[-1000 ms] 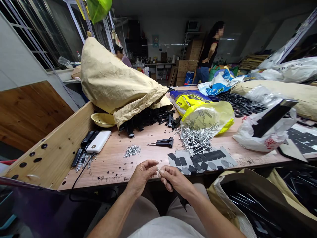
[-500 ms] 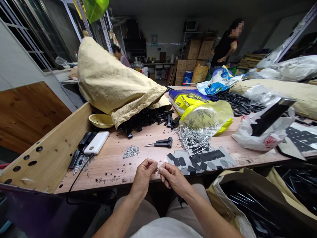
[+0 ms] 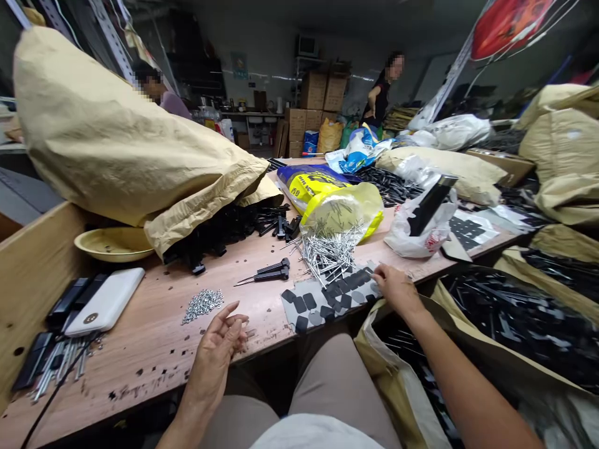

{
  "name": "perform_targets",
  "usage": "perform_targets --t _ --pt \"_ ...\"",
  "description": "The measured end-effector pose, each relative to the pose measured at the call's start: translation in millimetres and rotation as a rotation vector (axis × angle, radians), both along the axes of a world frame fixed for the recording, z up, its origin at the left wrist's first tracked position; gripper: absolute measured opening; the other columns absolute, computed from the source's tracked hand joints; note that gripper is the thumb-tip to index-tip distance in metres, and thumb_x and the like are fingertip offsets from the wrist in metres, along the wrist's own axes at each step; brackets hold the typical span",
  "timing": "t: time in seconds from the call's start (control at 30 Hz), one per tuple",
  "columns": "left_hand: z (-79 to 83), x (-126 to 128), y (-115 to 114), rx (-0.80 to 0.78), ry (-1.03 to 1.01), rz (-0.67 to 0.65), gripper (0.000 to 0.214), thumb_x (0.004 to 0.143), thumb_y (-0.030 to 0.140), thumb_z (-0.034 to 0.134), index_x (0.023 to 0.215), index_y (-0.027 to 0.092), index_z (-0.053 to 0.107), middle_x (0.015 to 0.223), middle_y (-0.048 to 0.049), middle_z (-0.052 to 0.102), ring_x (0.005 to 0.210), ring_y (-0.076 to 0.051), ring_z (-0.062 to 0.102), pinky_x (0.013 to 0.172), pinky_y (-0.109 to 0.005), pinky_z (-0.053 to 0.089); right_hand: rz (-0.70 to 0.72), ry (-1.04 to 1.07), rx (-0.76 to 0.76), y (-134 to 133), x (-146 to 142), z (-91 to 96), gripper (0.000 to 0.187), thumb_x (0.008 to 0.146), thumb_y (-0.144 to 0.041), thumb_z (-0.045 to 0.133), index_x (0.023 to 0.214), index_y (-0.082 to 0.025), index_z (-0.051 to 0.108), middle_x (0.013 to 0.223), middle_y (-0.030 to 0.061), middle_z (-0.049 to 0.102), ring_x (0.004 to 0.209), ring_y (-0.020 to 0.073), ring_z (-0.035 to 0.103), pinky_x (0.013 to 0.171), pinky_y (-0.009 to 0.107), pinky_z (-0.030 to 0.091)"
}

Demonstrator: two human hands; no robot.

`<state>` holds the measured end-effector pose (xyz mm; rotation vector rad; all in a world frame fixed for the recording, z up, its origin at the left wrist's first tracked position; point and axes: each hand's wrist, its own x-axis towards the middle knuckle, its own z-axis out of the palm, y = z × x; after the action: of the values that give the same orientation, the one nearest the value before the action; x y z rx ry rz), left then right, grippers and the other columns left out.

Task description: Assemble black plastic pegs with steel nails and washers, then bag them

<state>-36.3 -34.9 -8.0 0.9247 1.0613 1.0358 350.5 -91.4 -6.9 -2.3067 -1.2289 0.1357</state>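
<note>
My left hand (image 3: 216,349) hovers at the bench's front edge with its fingers loosely spread and nothing visible in them. Just beyond it lies a pile of small metal nuts (image 3: 203,305). My right hand (image 3: 397,290) is at the right end of a grey sheet (image 3: 294,319) of black stickers (image 3: 309,303), thumb and fingertips pinched together; what they hold, if anything, is too small to make out. Behind the sheet, long metal screws (image 3: 330,252) spill from a yellow and purple bag (image 3: 318,181). Black plastic parts with metal pins (image 3: 271,270) lie between nuts and screws.
A large paper sack (image 3: 116,137) spills black parts at the left, by a yellow bowl (image 3: 115,243) and a white power bank (image 3: 105,302). A white plastic bag (image 3: 414,234) holds a black bottle (image 3: 430,206). Open sacks (image 3: 374,368) stand at lower right. Two people are farther back.
My hands, together before, are now apart. The right has moved to the sticker sheet's right end and the left has opened. The view has turned right.
</note>
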Motion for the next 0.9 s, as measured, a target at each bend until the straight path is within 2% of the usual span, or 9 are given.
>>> perform_targets --t 0.1,0.2,0.3,0.43,0.53,0.7,0.77,0.83,0.9 --pt "-3.5 3 0 0.002 -0.007 -0.022 0.058 0.067 0.037 0.081 0.119 0.024 0.06 0.093 -0.0009 0.065 0.066 -0.008 0.056 0.059 -0.017 0.049 -0.016 -0.005 -0.039 -8 -6 3.3 0.011 0.084 -0.019 0.054 0.077 -0.017 0.063 0.079 0.0095 0.062 0.073 0.0196 0.054 0.068 0.031 0.036" --pt "-4.5 7 -2 0.001 -0.021 -0.019 0.058 0.065 0.036 0.082 0.118 0.023 0.061 0.091 -0.0006 0.066 0.066 -0.008 0.056 0.058 -0.016 0.048 0.18 0.085 -0.036 -15 -81 -8.1 0.008 0.083 -0.022 0.059 0.076 -0.021 0.064 0.073 0.0038 0.062 0.065 0.0159 0.053 0.061 0.027 0.036" --pt "-1.0 2 -6 0.019 -0.037 0.013 0.057 0.064 0.035 0.082 0.116 0.023 0.062 0.09 0.0 0.066 0.065 -0.007 0.056 0.059 -0.016 0.049 0.574 0.481 0.067 -22 -159 -24.5 0.013 0.084 -0.029 0.062 0.073 -0.022 0.062 0.071 -0.0009 0.062 0.066 0.0138 0.053 0.062 0.024 0.038" --pt "7.2 -18 -12 0.057 -0.034 0.079 0.053 0.062 0.033 0.084 0.111 0.021 0.066 0.086 -0.0001 0.068 0.065 -0.007 0.056 0.061 -0.015 0.048 0.573 0.918 0.14 -24 -195 -29.2 0.027 0.083 -0.042 0.062 0.069 -0.02 0.054 0.058 -0.0048 0.047 0.053 0.0098 0.04 0.052 0.023 0.032" --pt "11.5 -34 -13 0.074 -0.068 0.146 0.05 0.061 0.032 0.084 0.107 0.02 0.067 0.084 0.0009 0.068 0.063 -0.006 0.055 0.06 -0.014 0.047 0.566 0.912 0.137 -26 -186 -21.0 0.028 0.081 -0.044 0.062 0.07 -0.019 0.055 0.058 -0.0051 0.044 0.053 0.0096 0.038 0.051 0.023 0.03" --pt "30.2 -47 0 0.171 -0.197 0.21 0.045 0.063 0.035 0.084 0.103 0.019 0.068 0.084 0.0001 0.07 0.064 -0.007 0.057 0.062 -0.015 0.048 0.471 0.517 0.154 -58 -124 -17.2 0.023 0.084 -0.041 0.056 0.075 -0.021 0.061 0.071 -0.0001 0.06 0.068 0.0162 0.053 0.065 0.027 0.04" --pt "55.2 -47 6 0.265 -0.251 0.215 0.042 0.069 0.039 0.08 0.105 0.019 0.068 0.086 -0.0014 0.071 0.07 -0.01 0.06 0.066 -0.019 0.051 0.33 0.288 0.07 -80 -82 -21.4 0.02 0.083 -0.038 0.054 0.074 -0.023 0.063 0.074 0.0027 0.066 0.072 0.0202 0.059 0.068 0.031 0.042" --pt "91.8 -46 7 0.411 -0.304 0.214 0.041 0.074 0.041 0.075 0.107 0.018 0.068 0.091 -0.0029 0.072 0.08 -0.014 0.064 0.074 -0.023 0.053 0.163 0.055 -0.106 -100 -39 -22.4 0.018 0.079 -0.037 0.055 0.071 -0.026 0.066 0.071 0.0047 0.068 0.068 0.0236 0.062 0.064 0.034 0.043" --pt "131.7 -49 -1 0.586 -0.356 0.21 0.046 0.074 0.05 0.073 0.106 0.017 0.069 0.092 -0.0033 0.073 0.085 -0.017 0.065 0.078 -0.028 0.054 0.115 -0.092 -0.121 -113 -8 -15.0 0.017 0.075 -0.038 0.057 0.07 -0.027 0.069 0.075 0.0071 0.071 0.071 0.0257 0.065 0.065 0.035 0.046"
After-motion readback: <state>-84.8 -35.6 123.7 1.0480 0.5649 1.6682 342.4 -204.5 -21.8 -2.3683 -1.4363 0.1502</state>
